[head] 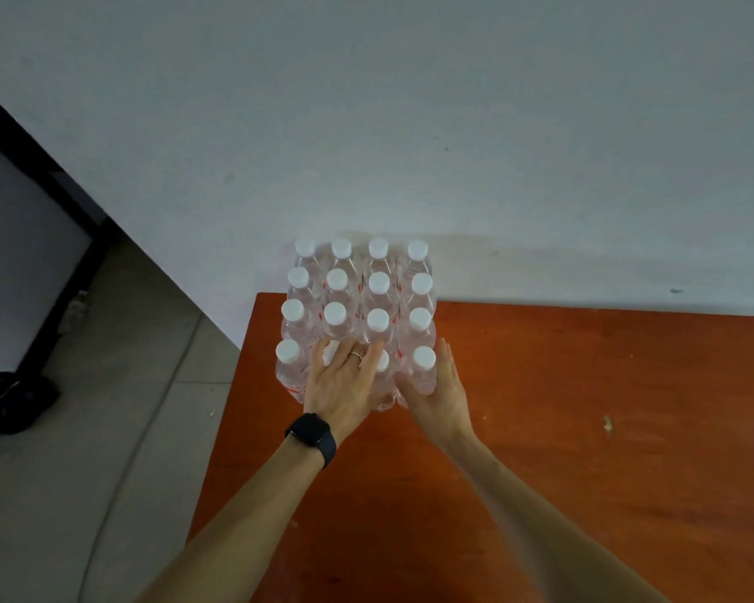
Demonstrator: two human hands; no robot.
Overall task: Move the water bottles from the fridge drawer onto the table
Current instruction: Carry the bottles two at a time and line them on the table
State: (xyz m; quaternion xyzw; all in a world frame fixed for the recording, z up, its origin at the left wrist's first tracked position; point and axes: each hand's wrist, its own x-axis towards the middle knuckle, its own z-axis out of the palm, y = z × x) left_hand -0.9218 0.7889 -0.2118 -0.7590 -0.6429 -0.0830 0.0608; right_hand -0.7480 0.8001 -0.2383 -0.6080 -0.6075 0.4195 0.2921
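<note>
The water bottles (358, 306) are standing upright in a tight four-by-four block at the far left corner of the table (584, 406), close to the wall (453, 145).

The left hand (342, 387) is lying on top of the nearest row. Its fingers (352, 363) are stretching out almost straight and spread, covering two of the white caps under them and reaching toward the next row just past the fingertips. It is not curling round any bottle.

The right hand (442, 396) is pressing flat against the side of the corner bottle (423, 372). Its fingers (447, 363) are straight and together, pointing away from the person, with that bottle's cap showing just to their left. Neither hand is gripping; both are open.

The person seems to be squaring up the block, which suggests the task is nearly done. To do this well:

- The right palm should be pushing low on the bottle's body, below the fingertips, so the bottle is sliding and not tipping.
- The left hand should be bearing down only lightly on the caps beneath its fingers, steadying the row without rocking it.
- The push should be going toward the left fingers in small nudges, since the bottles beyond the left little finger are standing near the table's left edge.
</note>
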